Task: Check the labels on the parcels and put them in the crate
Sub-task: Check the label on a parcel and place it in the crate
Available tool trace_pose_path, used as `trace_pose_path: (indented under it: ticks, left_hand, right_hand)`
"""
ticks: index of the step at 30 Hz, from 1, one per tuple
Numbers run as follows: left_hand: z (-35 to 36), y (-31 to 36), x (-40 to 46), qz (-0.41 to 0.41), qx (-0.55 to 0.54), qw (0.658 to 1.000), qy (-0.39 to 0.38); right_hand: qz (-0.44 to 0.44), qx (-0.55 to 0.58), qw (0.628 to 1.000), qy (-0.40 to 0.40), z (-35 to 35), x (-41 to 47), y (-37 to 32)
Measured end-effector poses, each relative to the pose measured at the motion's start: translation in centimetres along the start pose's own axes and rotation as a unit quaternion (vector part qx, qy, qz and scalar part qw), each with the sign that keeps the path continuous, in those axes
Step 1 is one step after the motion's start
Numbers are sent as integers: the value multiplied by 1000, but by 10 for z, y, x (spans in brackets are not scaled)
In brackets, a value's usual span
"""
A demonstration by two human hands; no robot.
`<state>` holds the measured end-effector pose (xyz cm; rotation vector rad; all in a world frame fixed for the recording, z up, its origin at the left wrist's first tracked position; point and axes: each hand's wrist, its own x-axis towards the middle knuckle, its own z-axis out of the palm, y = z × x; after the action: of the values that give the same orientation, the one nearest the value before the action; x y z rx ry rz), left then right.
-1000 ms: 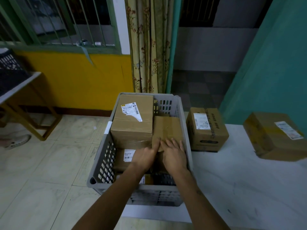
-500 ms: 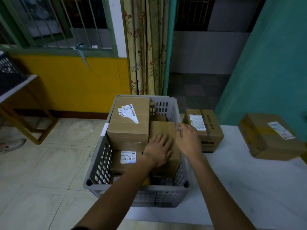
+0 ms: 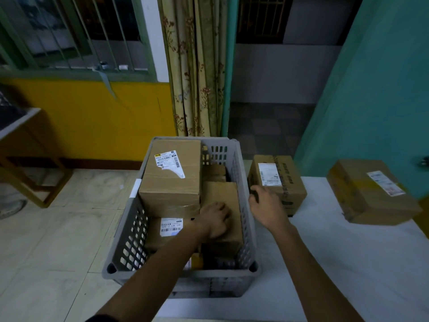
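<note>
A grey slotted crate [image 3: 130, 228] stands at the left edge of the white table [image 3: 348, 263] and holds several cardboard parcels. The largest one [image 3: 171, 182] shows a torn white label; a lower one [image 3: 169, 226] shows a barcode label. My left hand [image 3: 216, 219] rests on a plain brown parcel [image 3: 222, 196] on the crate's right side. My right hand [image 3: 267, 205] is outside the crate, fingers relaxed, touching the near left corner of a labelled parcel [image 3: 278, 180] on the table. A second labelled parcel [image 3: 371, 191] lies further right.
The crate overhangs a tiled floor [image 3: 58, 228] on the left. A wooden table [image 3: 23, 140] stands at far left by the yellow wall. A teal wall [image 3: 371, 89] rises behind the white table, and a curtain [image 3: 197, 66] hangs beyond the crate.
My right hand has left the plain parcel in the crate and moved right to the labelled parcel on the table. My left hand stays on the plain parcel.
</note>
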<state>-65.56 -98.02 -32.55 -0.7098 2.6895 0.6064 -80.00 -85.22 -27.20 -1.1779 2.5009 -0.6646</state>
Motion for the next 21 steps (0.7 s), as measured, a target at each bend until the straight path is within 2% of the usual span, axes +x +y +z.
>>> trace_pose_path:
  ticks: [3,9,14,21]
  left_hand:
    - [-32,7,-5,-22,-61,997,51]
    - [-89,20,-13,-4,6,984,177]
    - [-125,42,-9,-28,47,978,201]
    - [-166,123,-15,-20,82,973,213]
  right_hand:
    - [-6,-7,1000,1,-4,2,-4]
    - [-9,-44,999,-7,-22,2,-17]
    - [-12,-59,998,3,-50,8,-16]
    - [-4,-96,994,48,-120,11,8]
